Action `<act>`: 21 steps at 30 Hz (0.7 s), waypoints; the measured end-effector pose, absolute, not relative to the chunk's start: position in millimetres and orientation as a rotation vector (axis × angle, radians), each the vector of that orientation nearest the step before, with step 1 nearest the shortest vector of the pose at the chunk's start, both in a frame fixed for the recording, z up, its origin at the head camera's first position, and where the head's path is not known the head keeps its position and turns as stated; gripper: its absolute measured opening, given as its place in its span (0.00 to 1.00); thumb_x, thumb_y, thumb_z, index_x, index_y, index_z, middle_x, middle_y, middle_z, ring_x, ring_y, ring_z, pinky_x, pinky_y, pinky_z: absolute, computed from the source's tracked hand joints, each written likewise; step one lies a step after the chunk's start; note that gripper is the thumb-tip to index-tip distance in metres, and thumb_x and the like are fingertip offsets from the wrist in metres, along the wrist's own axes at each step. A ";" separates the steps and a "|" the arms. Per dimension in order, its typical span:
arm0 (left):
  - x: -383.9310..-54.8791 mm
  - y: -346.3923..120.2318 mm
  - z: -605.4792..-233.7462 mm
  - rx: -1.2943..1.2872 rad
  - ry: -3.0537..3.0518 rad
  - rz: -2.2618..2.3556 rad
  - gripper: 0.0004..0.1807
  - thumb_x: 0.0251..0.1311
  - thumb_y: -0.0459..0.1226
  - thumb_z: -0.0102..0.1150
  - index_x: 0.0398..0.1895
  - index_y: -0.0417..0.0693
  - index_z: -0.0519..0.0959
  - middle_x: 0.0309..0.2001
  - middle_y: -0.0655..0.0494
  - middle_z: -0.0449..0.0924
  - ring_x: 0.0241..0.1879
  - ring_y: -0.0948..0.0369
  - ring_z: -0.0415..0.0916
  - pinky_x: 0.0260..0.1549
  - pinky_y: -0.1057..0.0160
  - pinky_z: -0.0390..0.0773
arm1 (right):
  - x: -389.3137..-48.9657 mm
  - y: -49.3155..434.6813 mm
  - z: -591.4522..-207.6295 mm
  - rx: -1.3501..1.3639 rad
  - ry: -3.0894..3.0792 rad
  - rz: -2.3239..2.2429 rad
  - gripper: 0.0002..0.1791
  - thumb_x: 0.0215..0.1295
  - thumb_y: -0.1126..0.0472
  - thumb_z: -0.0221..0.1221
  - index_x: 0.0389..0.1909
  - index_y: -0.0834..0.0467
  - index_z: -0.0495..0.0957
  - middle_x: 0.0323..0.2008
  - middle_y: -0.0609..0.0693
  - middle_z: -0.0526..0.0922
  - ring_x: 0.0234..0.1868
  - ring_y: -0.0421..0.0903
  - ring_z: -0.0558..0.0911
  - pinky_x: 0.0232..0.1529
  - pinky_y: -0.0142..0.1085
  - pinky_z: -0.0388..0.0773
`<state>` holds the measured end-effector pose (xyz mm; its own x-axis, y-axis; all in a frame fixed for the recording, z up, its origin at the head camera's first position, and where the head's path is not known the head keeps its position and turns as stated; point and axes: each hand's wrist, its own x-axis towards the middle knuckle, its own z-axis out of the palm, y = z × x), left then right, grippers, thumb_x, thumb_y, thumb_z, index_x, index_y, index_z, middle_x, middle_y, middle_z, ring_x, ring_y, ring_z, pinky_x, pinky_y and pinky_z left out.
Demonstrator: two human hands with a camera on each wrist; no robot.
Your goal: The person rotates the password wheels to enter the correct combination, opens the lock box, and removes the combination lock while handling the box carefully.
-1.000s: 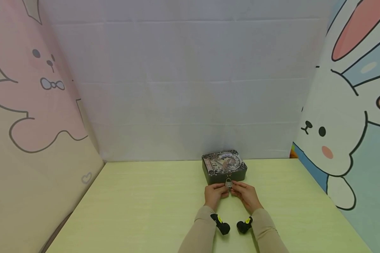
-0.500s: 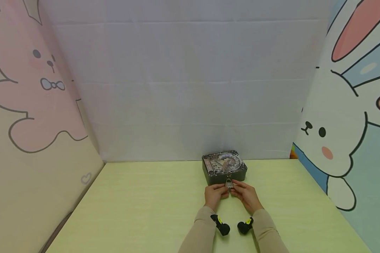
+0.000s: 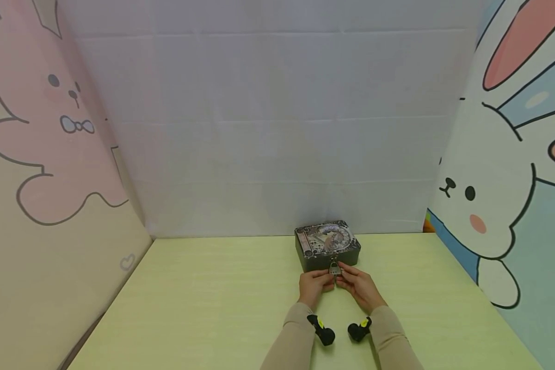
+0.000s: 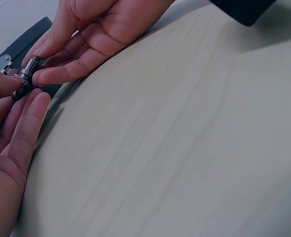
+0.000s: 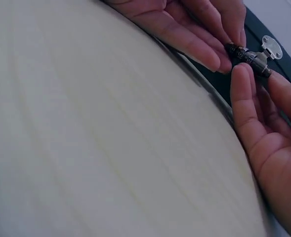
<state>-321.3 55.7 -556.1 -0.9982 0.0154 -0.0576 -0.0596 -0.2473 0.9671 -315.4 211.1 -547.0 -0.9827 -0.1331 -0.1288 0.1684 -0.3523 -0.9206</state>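
Observation:
A dark tin box (image 3: 327, 240) with a printed lid stands at the back of the table, its lid down. From the metal hasp (image 5: 272, 47) on its front hangs a small combination padlock (image 3: 335, 269) with numbered dials (image 4: 25, 75). My left hand (image 3: 311, 288) pinches one end of the padlock between thumb and fingers. On the other end, my right hand (image 3: 362, 289) does the same. In the wrist views the fingertips of both hands meet around the padlock body and cover part of the dials.
The pale yellow-green table (image 3: 203, 298) runs back to a white cloth wall (image 3: 268, 128). Side panels with rabbit drawings (image 3: 495, 205) stand left and right. A black wrist camera mount (image 3: 322, 330) sits on each sleeve.
Both hands stay at the padlock with only slight finger and wrist shifts. The right wrist has moved a little to the right. The box stays in place.

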 end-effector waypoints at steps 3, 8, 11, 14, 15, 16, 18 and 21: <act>-319.9 55.1 -554.4 -0.046 1.897 2.439 0.12 0.58 0.25 0.66 0.44 0.26 0.83 0.34 0.39 0.86 0.30 0.56 0.86 0.33 0.61 0.87 | -316.1 211.5 -546.1 0.043 1.665 -2.429 0.26 0.78 0.71 0.43 0.74 0.71 0.52 0.47 0.52 0.79 0.41 0.40 0.82 0.50 0.31 0.82; -319.7 54.8 -552.3 -0.039 1.856 2.456 0.11 0.63 0.28 0.62 0.43 0.24 0.83 0.33 0.36 0.85 0.31 0.54 0.86 0.34 0.60 0.87 | -316.5 212.4 -545.1 0.035 1.682 -2.404 0.27 0.78 0.70 0.45 0.74 0.71 0.52 0.49 0.52 0.79 0.42 0.41 0.83 0.50 0.32 0.83; -321.5 55.1 -553.4 -0.054 1.839 2.456 0.11 0.64 0.29 0.61 0.42 0.24 0.83 0.32 0.36 0.85 0.31 0.55 0.86 0.34 0.60 0.87 | -316.7 212.6 -544.3 0.053 1.706 -2.390 0.27 0.78 0.70 0.46 0.73 0.70 0.54 0.54 0.57 0.77 0.42 0.41 0.83 0.50 0.32 0.82; -322.8 54.6 -555.5 -0.059 1.846 2.442 0.11 0.64 0.28 0.60 0.41 0.23 0.83 0.32 0.36 0.85 0.31 0.55 0.86 0.34 0.61 0.88 | -316.9 211.8 -544.2 0.075 1.728 -2.380 0.26 0.77 0.71 0.46 0.73 0.69 0.56 0.64 0.66 0.69 0.43 0.41 0.83 0.51 0.33 0.82; -323.1 54.3 -556.5 -0.054 1.849 2.438 0.11 0.65 0.28 0.60 0.41 0.22 0.82 0.32 0.36 0.85 0.31 0.55 0.86 0.34 0.61 0.88 | -317.1 211.6 -544.4 0.073 1.736 -2.374 0.26 0.77 0.71 0.46 0.72 0.70 0.56 0.67 0.68 0.65 0.43 0.41 0.83 0.51 0.33 0.82; -323.1 53.9 -557.2 -0.043 1.855 2.434 0.11 0.65 0.28 0.60 0.42 0.22 0.82 0.32 0.35 0.85 0.31 0.54 0.86 0.33 0.60 0.88 | -317.2 211.2 -544.7 0.079 1.739 -2.374 0.26 0.77 0.71 0.46 0.72 0.70 0.57 0.69 0.70 0.62 0.43 0.41 0.83 0.51 0.33 0.82; -323.1 53.0 -559.2 -0.026 1.856 2.432 0.12 0.65 0.28 0.60 0.41 0.21 0.82 0.33 0.35 0.85 0.31 0.54 0.86 0.33 0.60 0.88 | -317.4 210.9 -545.6 0.071 1.749 -2.366 0.26 0.76 0.72 0.46 0.72 0.70 0.56 0.71 0.71 0.56 0.43 0.41 0.83 0.52 0.33 0.82; -322.6 51.7 -560.2 0.007 1.857 2.435 0.12 0.65 0.28 0.60 0.41 0.21 0.82 0.33 0.33 0.84 0.32 0.53 0.86 0.33 0.60 0.88 | -318.0 210.9 -546.6 0.063 1.754 -2.364 0.26 0.76 0.73 0.47 0.72 0.72 0.56 0.71 0.73 0.55 0.43 0.41 0.83 0.52 0.34 0.82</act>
